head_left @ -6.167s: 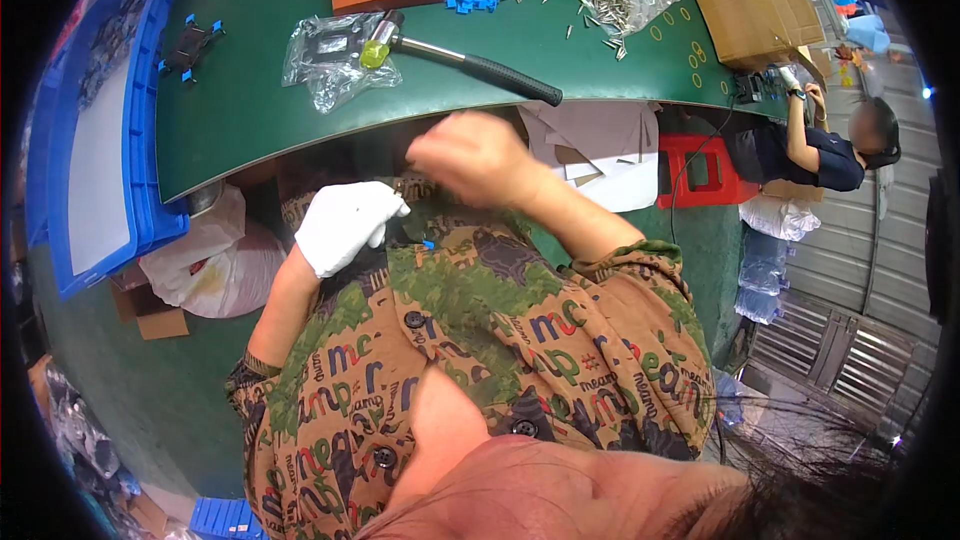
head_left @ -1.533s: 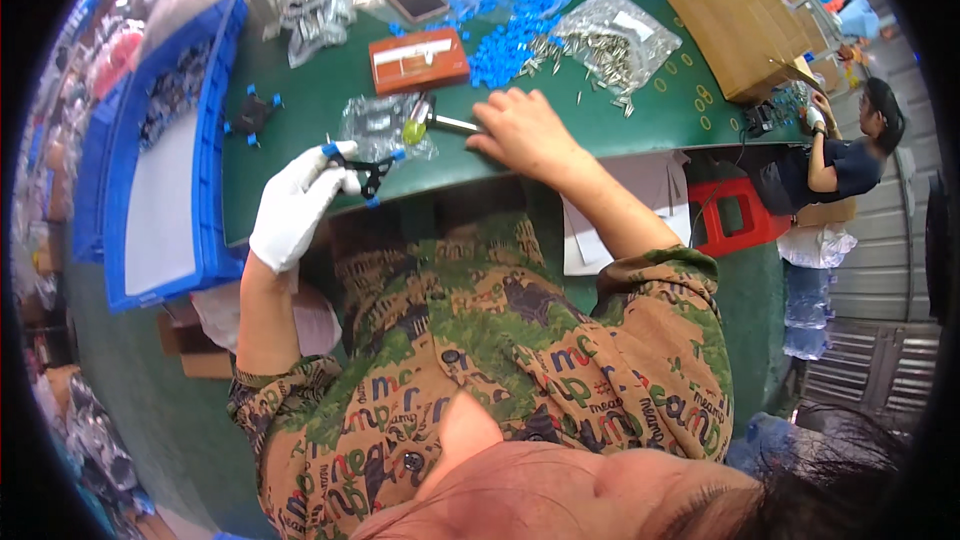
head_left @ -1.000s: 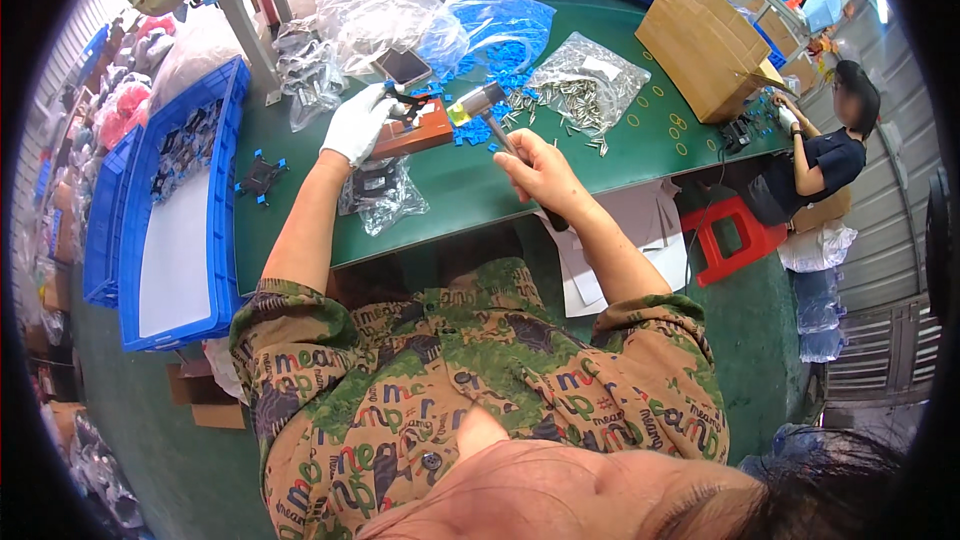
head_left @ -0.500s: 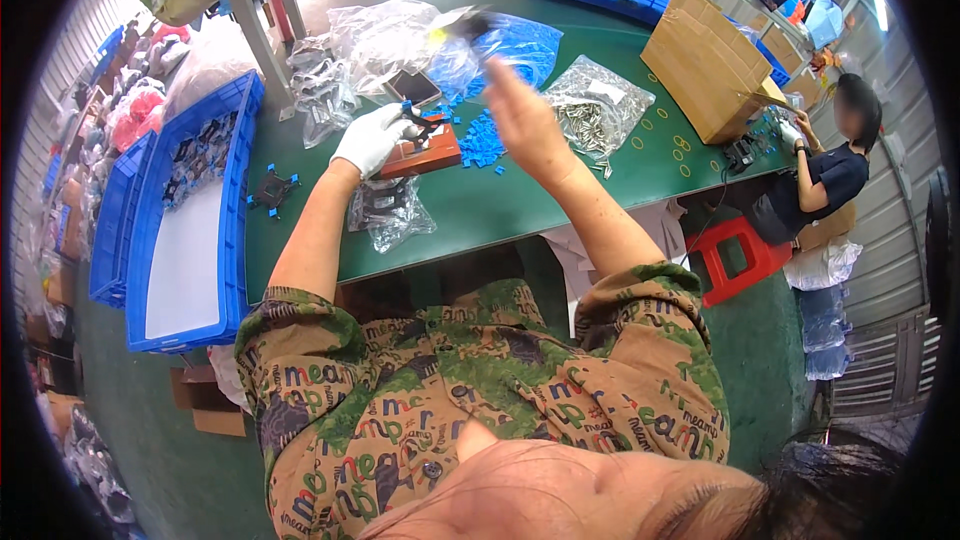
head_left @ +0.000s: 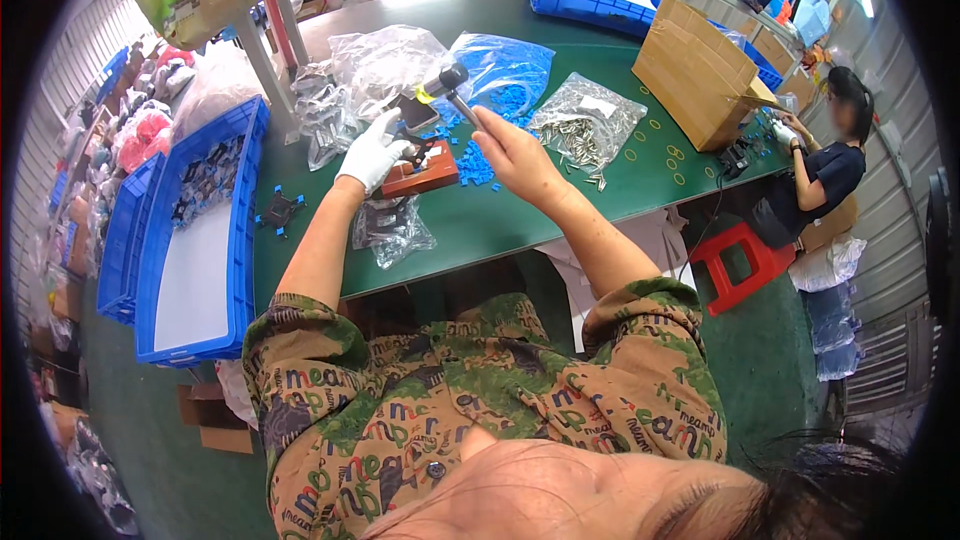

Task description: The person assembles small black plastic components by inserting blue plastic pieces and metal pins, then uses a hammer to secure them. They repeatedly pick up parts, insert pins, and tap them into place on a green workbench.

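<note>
My right hand (head_left: 520, 162), bare, is wrapped round the dark handle of a mallet (head_left: 452, 82). The mallet has a black head with a yellow-green end and is raised over the table, above a reddish-brown block (head_left: 432, 176). My left hand (head_left: 372, 152), in a white glove, rests at the block's left end. Its fingers are curled on a small black plastic part (head_left: 413, 152) lying on the block, which they partly hide. Beside the block lies a pile of small blue pieces (head_left: 476, 164). A dark rectangular tray (head_left: 416, 112) sits just behind it.
A clear bag of metal pins (head_left: 582, 135) lies to the right, a bag of dark parts (head_left: 392, 228) in front. At left are a black frame with blue tips (head_left: 280, 210) and a blue crate (head_left: 245, 270). A cardboard box (head_left: 695, 70) and a co-worker (head_left: 822, 165) are at right.
The mallet, blurred before, has come down lower and nearer the block with my right hand. The black part under my left hand sits lower on the block. The view has shifted slightly.
</note>
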Available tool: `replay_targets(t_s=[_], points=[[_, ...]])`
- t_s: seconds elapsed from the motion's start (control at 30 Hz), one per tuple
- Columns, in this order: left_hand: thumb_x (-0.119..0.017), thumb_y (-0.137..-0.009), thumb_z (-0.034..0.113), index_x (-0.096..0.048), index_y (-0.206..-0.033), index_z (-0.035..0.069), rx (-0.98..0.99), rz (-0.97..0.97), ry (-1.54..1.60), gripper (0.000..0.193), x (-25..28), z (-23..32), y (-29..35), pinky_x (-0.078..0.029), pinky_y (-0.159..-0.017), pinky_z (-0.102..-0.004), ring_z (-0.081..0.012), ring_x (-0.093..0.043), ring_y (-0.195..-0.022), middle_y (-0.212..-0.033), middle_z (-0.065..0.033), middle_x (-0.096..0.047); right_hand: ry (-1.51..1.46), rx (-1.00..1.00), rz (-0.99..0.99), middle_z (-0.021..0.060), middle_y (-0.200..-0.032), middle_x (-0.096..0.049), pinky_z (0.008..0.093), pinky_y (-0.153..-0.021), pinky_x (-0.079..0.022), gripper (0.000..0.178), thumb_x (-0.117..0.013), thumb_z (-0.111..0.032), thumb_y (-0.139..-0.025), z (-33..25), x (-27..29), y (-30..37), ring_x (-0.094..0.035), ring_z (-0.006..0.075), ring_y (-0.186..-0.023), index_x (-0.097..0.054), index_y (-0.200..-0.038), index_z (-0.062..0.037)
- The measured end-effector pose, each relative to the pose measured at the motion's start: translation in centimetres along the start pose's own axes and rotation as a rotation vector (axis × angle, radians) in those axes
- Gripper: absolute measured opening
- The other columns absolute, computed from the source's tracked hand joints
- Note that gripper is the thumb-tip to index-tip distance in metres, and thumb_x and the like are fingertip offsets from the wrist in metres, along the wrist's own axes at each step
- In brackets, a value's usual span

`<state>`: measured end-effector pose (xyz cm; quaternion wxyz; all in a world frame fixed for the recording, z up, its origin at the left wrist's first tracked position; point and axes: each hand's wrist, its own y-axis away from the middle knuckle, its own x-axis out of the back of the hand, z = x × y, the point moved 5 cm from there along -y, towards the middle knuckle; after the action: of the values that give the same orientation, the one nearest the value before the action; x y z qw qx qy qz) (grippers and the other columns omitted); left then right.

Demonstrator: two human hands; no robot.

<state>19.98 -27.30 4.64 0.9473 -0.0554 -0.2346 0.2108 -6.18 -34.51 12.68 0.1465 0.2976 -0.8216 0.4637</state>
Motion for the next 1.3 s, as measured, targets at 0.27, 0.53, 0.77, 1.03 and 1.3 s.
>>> replay_targets(t_s=[0.27,0.53,0.77,1.03,1.3], points=[[-0.075,-0.085,0.03,-0.072,-0.11,0.009,0.006,-0.045,-0.659,0.033,3.4,1.2,0.3,-0.054,-0.091,-0.0405,-0.0338,-0.069,-0.102,-0.113,-0.0161,-0.071,-0.103,-0.194,-0.065,0.0187,-0.097,-0.067,0.0406,-0.077,-0.052,0.037,-0.058,-0.02,-0.105,1.1,0.1,3.6,-0.067,0.0336,-0.085,-0.055,-0.137,-0.0014],[-0.072,-0.085,0.035,-0.077,-0.084,0.01,-0.345,-0.13,-1.162,0.026,1.1,7.4,0.5,-0.054,-0.076,-0.047,-0.0364,-0.07,-0.083,-0.08,-0.0172,-0.071,-0.121,-0.301,-0.102,0.0075,-0.092,-0.066,0.0305,-0.074,-0.051,0.045,-0.061,-0.02,-0.105,2.5,0.5,4.8,-0.061,0.0136,-0.08,-0.053,-0.143,0.0031],[-0.065,-0.096,0.041,-0.069,-0.107,0.007,-0.193,0.037,-0.827,0.036,0.6,1.5,0.5,-0.052,-0.082,-0.0522,-0.0434,-0.068,-0.091,-0.091,-0.0224,-0.072,-0.141,-0.279,-0.117,0.0131,-0.099,-0.069,0.0335,-0.078,-0.052,0.044,-0.06,-0.021,-0.105,1.6,-0.2,4.3,-0.065,0.0204,-0.086,-0.054,-0.141,0.0022],[-0.061,-0.098,0.03,-0.064,-0.102,0.006,-0.251,-0.088,-1.005,0.024,-0.7,3.2,1.2,-0.052,-0.081,-0.053,-0.0434,-0.069,-0.087,-0.088,-0.0233,-0.072,-0.029,-0.172,-0.159,0.0236,-0.116,-0.07,0.0439,-0.088,-0.054,0.041,-0.058,-0.023,-0.104,1.8,-1.3,0.8,-0.069,0.0404,-0.105,-0.055,-0.14,-0.002],[-0.063,-0.097,0.027,-0.064,-0.102,0.005,-0.321,-0.133,-0.944,0.023,-0.1,3.3,1.2,-0.05,-0.076,-0.055,-0.0458,-0.066,-0.081,-0.081,-0.0242,-0.068,0.003,-0.151,-0.214,0.0217,-0.115,-0.07,0.0392,-0.09,-0.053,0.044,-0.059,-0.024,-0.104,1.5,-2.0,-0.7,-0.07,0.0337,-0.104,-0.055,-0.142,-0.0015]])
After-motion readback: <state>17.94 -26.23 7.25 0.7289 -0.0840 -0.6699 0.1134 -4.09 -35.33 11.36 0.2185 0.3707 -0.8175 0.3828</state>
